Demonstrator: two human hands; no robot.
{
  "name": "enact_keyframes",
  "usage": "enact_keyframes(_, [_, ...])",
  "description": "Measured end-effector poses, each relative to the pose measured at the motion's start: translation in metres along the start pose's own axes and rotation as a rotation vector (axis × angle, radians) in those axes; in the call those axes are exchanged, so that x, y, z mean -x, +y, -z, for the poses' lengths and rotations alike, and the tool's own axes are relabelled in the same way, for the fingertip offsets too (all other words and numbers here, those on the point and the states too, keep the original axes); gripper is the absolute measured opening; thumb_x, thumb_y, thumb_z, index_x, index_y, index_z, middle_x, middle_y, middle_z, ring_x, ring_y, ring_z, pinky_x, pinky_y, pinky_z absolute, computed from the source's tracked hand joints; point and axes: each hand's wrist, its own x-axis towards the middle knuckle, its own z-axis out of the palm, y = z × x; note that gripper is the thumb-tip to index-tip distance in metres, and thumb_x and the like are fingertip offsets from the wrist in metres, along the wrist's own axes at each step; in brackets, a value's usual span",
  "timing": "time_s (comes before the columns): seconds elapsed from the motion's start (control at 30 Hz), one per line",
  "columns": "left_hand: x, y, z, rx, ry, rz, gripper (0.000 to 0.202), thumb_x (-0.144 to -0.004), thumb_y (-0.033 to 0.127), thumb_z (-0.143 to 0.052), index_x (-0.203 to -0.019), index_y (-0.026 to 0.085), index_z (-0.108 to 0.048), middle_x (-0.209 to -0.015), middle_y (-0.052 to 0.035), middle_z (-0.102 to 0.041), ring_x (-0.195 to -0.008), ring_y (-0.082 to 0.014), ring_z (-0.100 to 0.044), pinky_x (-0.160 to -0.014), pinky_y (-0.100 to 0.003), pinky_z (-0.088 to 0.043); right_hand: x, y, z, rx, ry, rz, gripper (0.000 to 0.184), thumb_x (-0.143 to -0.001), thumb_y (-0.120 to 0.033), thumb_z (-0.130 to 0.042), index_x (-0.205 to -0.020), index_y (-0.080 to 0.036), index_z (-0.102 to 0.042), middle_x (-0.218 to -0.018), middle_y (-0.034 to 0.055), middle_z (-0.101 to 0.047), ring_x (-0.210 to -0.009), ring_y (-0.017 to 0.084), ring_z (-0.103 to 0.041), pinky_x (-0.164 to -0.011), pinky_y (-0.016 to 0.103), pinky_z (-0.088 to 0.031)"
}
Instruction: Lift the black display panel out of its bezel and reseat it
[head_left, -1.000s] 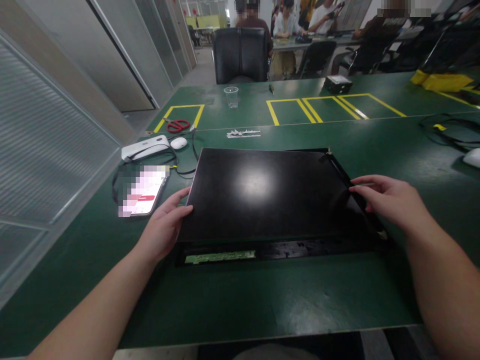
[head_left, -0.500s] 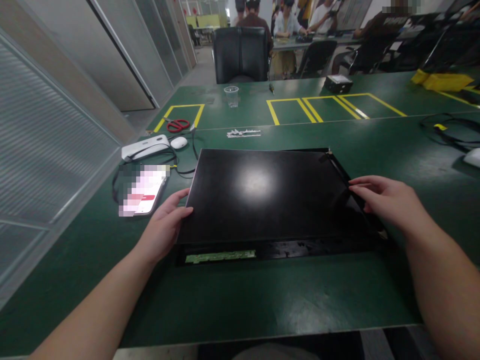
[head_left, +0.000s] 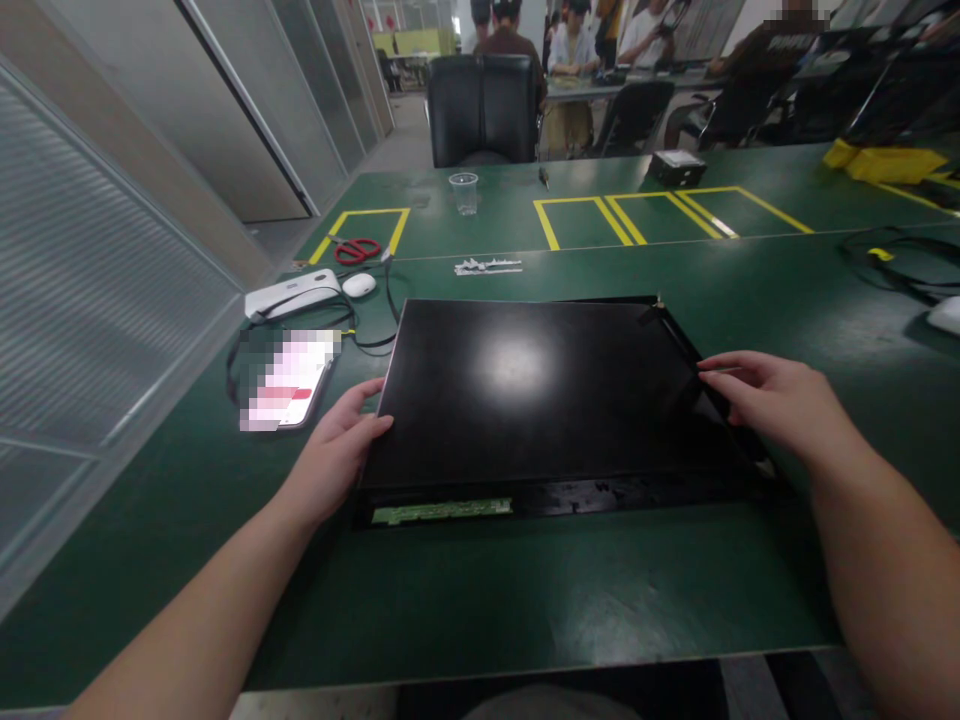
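Observation:
A glossy black display panel (head_left: 540, 400) lies over a black frame (head_left: 592, 496) on the green table. Below the panel's near edge, a green circuit board strip (head_left: 442, 511) shows in the frame. My left hand (head_left: 341, 445) grips the panel's left edge, thumb on top and fingers beneath or behind it. At the right, my right hand (head_left: 761, 395) has thumb and fingers pinched at the frame's right rim (head_left: 679, 335). The panel's right edge sits inward of that rim, and its left side looks slightly raised.
Left of the panel are a lit phone (head_left: 289, 385), a white bar-shaped device (head_left: 292, 294), a white mouse (head_left: 359, 285), cables and red scissors (head_left: 358, 250). Farther back are white plastic scraps (head_left: 487, 267), a clear cup (head_left: 465, 193) and a black box (head_left: 677, 168). Several people sit beyond.
My left hand and the panel's left edge have shifted slightly to the right. My right hand stays nearly still at the frame's rim.

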Motion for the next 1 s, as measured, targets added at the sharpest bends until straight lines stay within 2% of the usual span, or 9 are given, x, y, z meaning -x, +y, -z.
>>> enact_keyframes(0.23, [0.0015,0.0032,-0.0049,0.001,0.044,0.031,0.066,-0.066,0.022,-0.077,-0.130,0.020,-0.061,-0.078,0.0002,-0.082,-0.065,-0.0259,-0.078,-0.054,-0.032,-0.062,-0.0022,0.0000,0.0019,-0.021,0.000,-0.009,0.041,-0.066,-0.050,-0.066,-0.095,-0.025,-0.080,-0.065,-0.0008,-0.070,-0.048,0.019,-0.060,-0.061,0.037,-0.046])
enact_keyframes(0.43, [0.0028,0.0065,-0.0079,0.003,0.074,0.047,0.067,-0.061,0.023,-0.076,-0.127,0.021,-0.062,-0.080,-0.0004,-0.081,-0.065,-0.0246,-0.077,-0.051,-0.030,-0.060,-0.0030,-0.0019,0.0037,-0.107,-0.024,-0.039,0.038,-0.067,-0.048,-0.069,-0.094,-0.024,-0.079,-0.051,-0.0022,-0.061,-0.048,0.017,-0.055,-0.058,0.033,-0.042])
enact_keyframes(0.67, [0.0038,0.0074,-0.0076,0.009,0.070,0.036,0.072,-0.055,0.023,-0.079,-0.124,0.020,-0.061,-0.076,-0.0005,-0.080,-0.062,-0.0250,-0.076,-0.048,-0.029,-0.060,-0.0002,-0.0079,0.0036,-0.149,-0.024,-0.075,0.035,-0.068,-0.044,-0.070,-0.093,-0.022,-0.078,-0.049,-0.0020,-0.059,-0.047,0.016,-0.053,-0.055,0.030,-0.040])
enact_keyframes(0.83, [0.0039,0.0067,-0.0074,0.025,0.062,0.034,0.067,-0.057,0.021,-0.078,-0.122,0.020,-0.062,-0.076,-0.0006,-0.081,-0.059,-0.0248,-0.076,-0.045,-0.029,-0.059,-0.0009,-0.0074,0.0036,-0.131,-0.026,-0.075,0.034,-0.068,-0.044,-0.069,-0.093,-0.022,-0.077,-0.048,-0.0022,-0.059,-0.048,0.016,-0.054,-0.057,0.031,-0.041])
enact_keyframes(1.0, [0.0034,0.0053,-0.0088,0.034,0.057,0.019,0.055,-0.068,0.018,-0.078,-0.121,0.022,-0.062,-0.077,-0.0005,-0.082,-0.056,-0.0215,-0.075,-0.047,-0.027,-0.060,-0.0038,-0.0019,0.0029,-0.106,-0.032,-0.062,0.037,-0.068,-0.047,-0.069,-0.094,-0.023,-0.078,-0.051,-0.0022,-0.061,-0.050,0.017,-0.055,-0.060,0.033,-0.042])
